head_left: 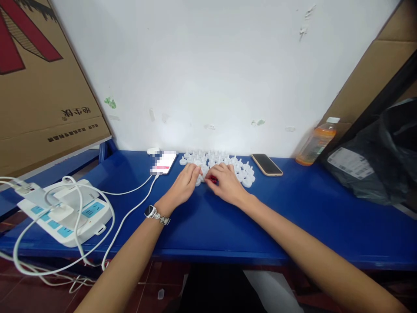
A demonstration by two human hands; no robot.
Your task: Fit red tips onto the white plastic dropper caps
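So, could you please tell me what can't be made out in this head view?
- Small red item: mostly covered by the right hand; its identity is unclear.
- White plastic pieces: too small to identify; the left hand hides some.
- White phone: screen blurred.
- Black bag: cut off by the right edge.
- Both grips: fingertips are hidden.

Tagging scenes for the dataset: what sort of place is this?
Likely a makeshift small-parts assembly bench: both hands work a batch of small white plastic parts on a blue table, walled in by cardboard.
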